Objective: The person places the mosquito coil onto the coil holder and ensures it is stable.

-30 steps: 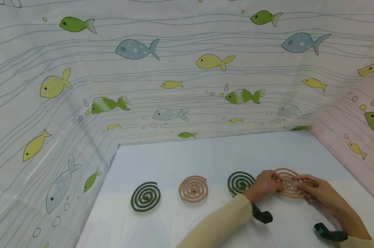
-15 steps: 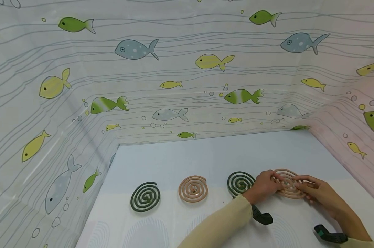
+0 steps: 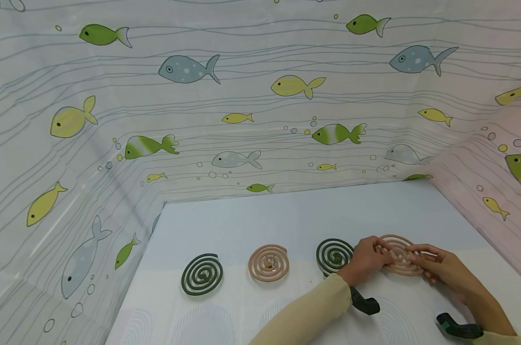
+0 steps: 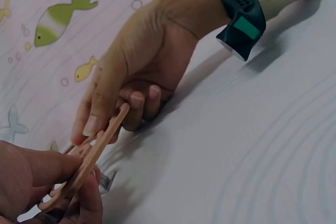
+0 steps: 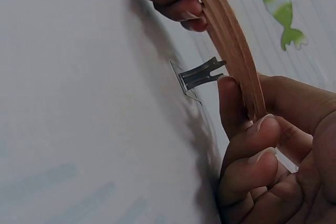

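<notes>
In the head view, a brown mosquito coil (image 3: pixel 400 261) is held at the right of the table between both hands. My left hand (image 3: pixel 367 258) pinches its left edge, and my right hand (image 3: pixel 447 270) pinches its right edge. The right wrist view shows the coil (image 5: pixel 233 45) tilted and raised off the table. A small metal stand (image 5: pixel 199 74) with a forked tip sticks out from its underside toward the tabletop. Fingers of the right hand (image 5: pixel 273 150) lie close to that tip; whether they touch it I cannot tell. The coil's centre is partly hidden by fingers.
A dark green coil (image 3: pixel 331 256) lies just left of my left hand, partly covered by it. Farther left are another brown coil (image 3: pixel 269 263) and a green coil (image 3: pixel 202 274). A fish-patterned sheet (image 3: pixel 286 143) surrounds the white table (image 3: pixel 225 220).
Both hands keep their hold on the brown coil, with only slight finger motion. The head view has shifted a little; the other coils stay put.
</notes>
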### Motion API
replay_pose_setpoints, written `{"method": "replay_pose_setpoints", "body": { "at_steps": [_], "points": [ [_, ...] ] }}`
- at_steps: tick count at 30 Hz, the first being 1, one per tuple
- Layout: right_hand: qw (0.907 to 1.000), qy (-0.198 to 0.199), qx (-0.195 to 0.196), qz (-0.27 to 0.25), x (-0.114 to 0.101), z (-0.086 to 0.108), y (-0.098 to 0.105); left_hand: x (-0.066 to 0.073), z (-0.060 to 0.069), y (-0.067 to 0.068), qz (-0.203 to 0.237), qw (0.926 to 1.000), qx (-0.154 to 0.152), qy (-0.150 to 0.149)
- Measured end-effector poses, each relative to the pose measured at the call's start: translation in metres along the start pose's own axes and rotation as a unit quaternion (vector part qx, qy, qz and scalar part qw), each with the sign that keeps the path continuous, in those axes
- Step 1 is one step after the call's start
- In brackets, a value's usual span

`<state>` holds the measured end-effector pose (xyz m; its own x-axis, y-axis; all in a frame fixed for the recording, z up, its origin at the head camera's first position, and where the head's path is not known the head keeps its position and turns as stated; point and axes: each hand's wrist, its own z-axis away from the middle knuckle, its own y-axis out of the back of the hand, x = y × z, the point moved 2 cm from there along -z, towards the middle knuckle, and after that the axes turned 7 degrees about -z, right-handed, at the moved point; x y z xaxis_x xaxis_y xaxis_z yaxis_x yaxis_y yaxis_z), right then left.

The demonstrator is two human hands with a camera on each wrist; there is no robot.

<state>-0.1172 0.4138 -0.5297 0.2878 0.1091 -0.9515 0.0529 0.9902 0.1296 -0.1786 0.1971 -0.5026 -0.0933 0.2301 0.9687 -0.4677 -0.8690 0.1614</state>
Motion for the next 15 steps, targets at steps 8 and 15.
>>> {"method": "replay_pose_setpoints", "body": {
  "at_steps": [8, 15],
  "points": [
    [0.9999, 0.011, 0.011, -0.001, -0.0032, 0.0001, -0.0021, -0.0021, -0.0018, -0.001, 0.013, 0.9999, 0.004, 0.004],
    [0.9996, 0.02, 0.021, 0.004, -0.0038, 0.0006, -0.0046, -0.0027, -0.0032, -0.0017, 0.011, 0.9999, 0.01, 0.009]
  ]
}}
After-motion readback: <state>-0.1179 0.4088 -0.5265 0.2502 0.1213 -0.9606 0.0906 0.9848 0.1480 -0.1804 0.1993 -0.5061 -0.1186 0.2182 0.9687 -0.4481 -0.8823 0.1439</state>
